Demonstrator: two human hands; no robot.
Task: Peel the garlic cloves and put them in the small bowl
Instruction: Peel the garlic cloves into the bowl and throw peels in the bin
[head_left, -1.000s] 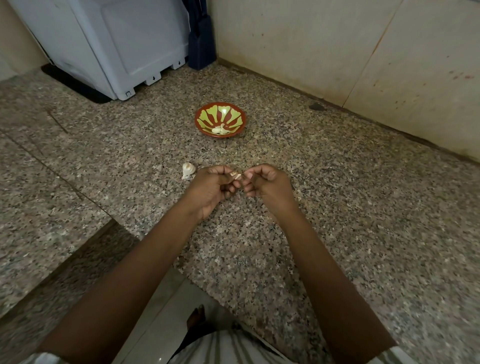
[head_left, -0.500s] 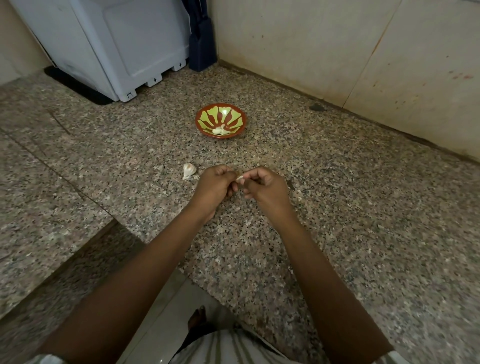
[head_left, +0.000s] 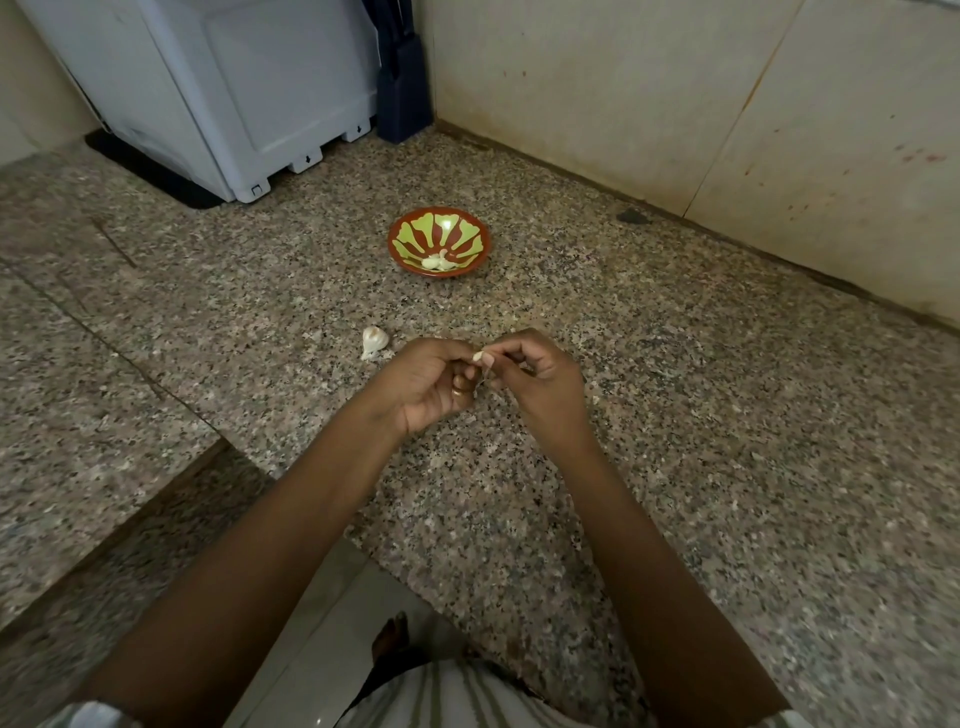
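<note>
With left hand (head_left: 434, 379) and right hand (head_left: 540, 382) pinched together on the garlic clove (head_left: 477, 357), at 6 o'clock from the small bowl (head_left: 402, 260), brace with left, tug skin off in short pulls, then drop it in.

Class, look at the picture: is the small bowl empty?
No, a few pale peeled cloves lie inside the small bowl, toward its near side.

Only a tip of the garlic clove (head_left: 477, 357) shows between the left hand (head_left: 428, 382) and right hand (head_left: 543, 387). The pale pieces (head_left: 439, 263) in the small bowl (head_left: 410, 228) are too small to count.
</note>
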